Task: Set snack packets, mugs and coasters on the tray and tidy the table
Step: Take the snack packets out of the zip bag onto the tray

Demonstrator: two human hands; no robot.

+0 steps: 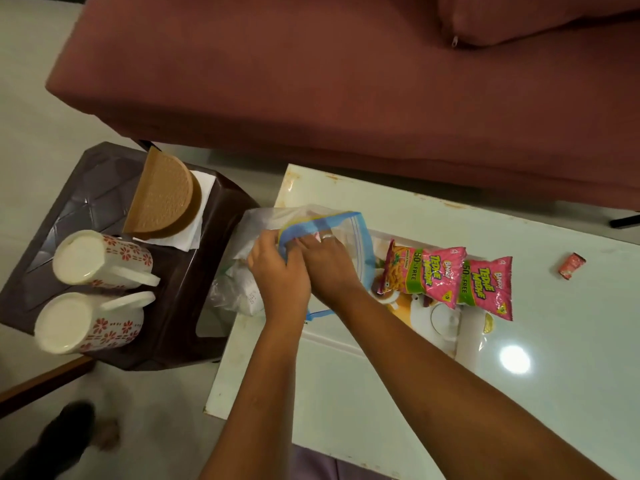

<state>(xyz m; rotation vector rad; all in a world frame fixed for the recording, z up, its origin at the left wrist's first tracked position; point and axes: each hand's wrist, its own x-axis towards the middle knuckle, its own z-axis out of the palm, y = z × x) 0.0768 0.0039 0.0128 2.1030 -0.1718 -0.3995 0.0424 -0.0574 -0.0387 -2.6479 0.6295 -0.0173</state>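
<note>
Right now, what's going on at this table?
A person is working on a clear zip bag at the edge of the table: the left hand and right hand both pinch its blue seal strip. Two pink snack packets lie on the tray. The two floral mugs and the brown coasters sit on the brown stool nearby, and a small red wrapper lies on the table.
</note>
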